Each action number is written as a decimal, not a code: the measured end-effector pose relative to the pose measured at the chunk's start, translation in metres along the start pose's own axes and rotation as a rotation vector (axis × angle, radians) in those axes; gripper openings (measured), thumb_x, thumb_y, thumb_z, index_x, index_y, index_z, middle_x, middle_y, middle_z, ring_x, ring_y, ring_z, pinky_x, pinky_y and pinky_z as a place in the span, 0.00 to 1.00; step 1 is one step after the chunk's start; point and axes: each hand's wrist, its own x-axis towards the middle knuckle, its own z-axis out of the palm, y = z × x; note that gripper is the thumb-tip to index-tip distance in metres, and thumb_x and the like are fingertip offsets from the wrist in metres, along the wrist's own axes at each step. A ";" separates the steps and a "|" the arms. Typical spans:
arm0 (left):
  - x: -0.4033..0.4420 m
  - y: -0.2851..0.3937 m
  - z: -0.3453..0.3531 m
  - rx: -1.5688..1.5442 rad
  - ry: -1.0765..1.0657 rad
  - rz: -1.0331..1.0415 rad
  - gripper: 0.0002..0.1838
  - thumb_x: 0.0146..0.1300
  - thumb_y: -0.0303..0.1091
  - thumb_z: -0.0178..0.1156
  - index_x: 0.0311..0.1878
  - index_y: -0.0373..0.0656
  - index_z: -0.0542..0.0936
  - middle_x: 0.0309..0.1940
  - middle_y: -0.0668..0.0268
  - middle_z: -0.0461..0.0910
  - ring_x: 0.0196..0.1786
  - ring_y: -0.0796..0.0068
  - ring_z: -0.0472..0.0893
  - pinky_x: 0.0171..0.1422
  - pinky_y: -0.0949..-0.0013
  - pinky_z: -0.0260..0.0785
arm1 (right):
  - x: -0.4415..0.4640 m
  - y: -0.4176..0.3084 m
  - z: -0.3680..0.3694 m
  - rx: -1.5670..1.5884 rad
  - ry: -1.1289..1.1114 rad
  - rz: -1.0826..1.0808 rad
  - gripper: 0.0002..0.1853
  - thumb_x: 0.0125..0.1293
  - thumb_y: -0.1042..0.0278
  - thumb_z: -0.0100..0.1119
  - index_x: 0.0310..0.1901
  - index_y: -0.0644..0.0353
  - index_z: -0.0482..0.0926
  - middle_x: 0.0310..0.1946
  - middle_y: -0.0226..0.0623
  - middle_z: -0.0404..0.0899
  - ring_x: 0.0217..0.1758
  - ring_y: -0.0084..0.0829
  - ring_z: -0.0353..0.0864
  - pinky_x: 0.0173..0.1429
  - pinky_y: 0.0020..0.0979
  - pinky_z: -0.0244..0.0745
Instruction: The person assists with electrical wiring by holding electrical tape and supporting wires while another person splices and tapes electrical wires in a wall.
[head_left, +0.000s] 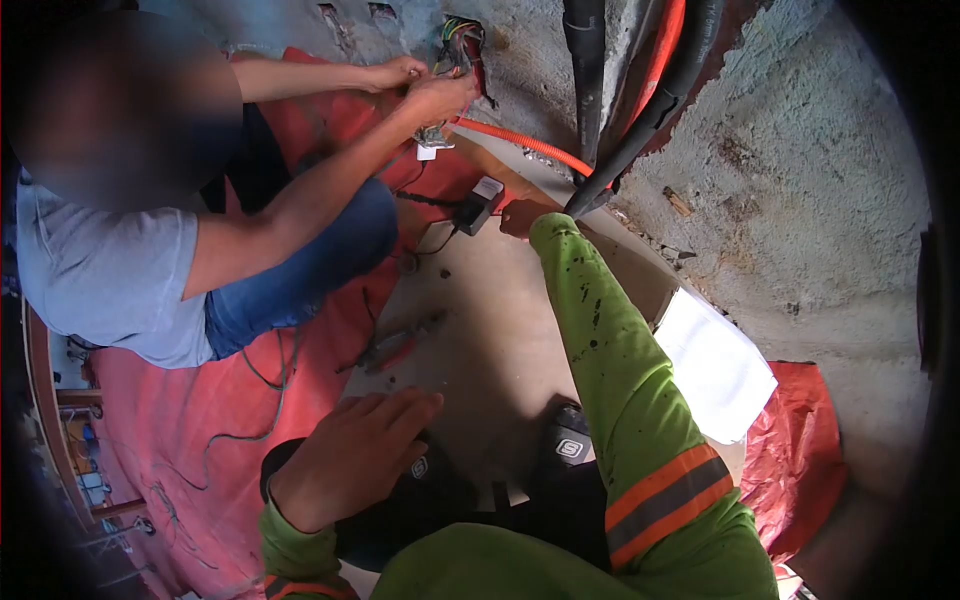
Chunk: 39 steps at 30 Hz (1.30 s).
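My right hand (pixel 522 217) reaches out to the foot of the wall, its fingers curled in. Just left of it is a black box with a pale label (pixel 481 205), with dark cables running from it. What the fingers hold, if anything, is hidden. Above my lap, my left hand (pixel 355 450) has its fingers stretched out and holds nothing. Pliers with red handles (pixel 395 350) lie on the floor beyond it. A co-worker's hands (pixel 440 95) are at colored wires (pixel 463 42) coming out of a wall opening.
Black pipes (pixel 586 80) and an orange corrugated conduit (pixel 530 143) run along the wall. White paper (pixel 712 365) lies right of my sleeve. The co-worker (pixel 120 260) sits at left on a red sheet (pixel 250 410), with a loose cable (pixel 245 437) across it.
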 end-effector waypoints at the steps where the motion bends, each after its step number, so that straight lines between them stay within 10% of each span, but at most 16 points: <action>1: 0.000 0.001 0.000 -0.003 0.004 0.004 0.28 0.63 0.32 0.64 0.67 0.44 0.71 0.64 0.58 0.75 0.61 0.54 0.77 0.63 0.56 0.70 | 0.001 0.001 0.002 -0.008 0.002 -0.007 0.18 0.63 0.56 0.49 0.26 0.59 0.84 0.23 0.41 0.84 0.31 0.41 0.87 0.42 0.44 0.81; 14: 0.002 0.003 -0.001 -0.013 0.027 0.006 0.29 0.61 0.31 0.66 0.66 0.44 0.71 0.63 0.58 0.76 0.59 0.52 0.78 0.61 0.55 0.72 | -0.017 -0.009 -0.014 0.072 0.031 0.031 0.19 0.66 0.56 0.47 0.35 0.59 0.85 0.29 0.42 0.87 0.36 0.42 0.89 0.48 0.43 0.82; 19: 0.001 0.001 0.000 -0.006 0.031 0.009 0.29 0.61 0.31 0.66 0.66 0.44 0.72 0.63 0.58 0.76 0.59 0.52 0.79 0.61 0.55 0.72 | -0.008 -0.013 -0.014 0.095 -0.051 0.118 0.23 0.57 0.69 0.54 0.55 0.46 0.83 0.47 0.46 0.86 0.51 0.48 0.87 0.55 0.47 0.82; 39: -0.001 0.002 -0.001 0.010 0.039 0.008 0.28 0.62 0.33 0.65 0.66 0.45 0.72 0.63 0.59 0.75 0.58 0.53 0.79 0.61 0.54 0.73 | 0.002 -0.012 -0.008 -0.009 -0.050 0.077 0.21 0.60 0.68 0.52 0.55 0.65 0.80 0.47 0.56 0.85 0.51 0.51 0.87 0.54 0.47 0.82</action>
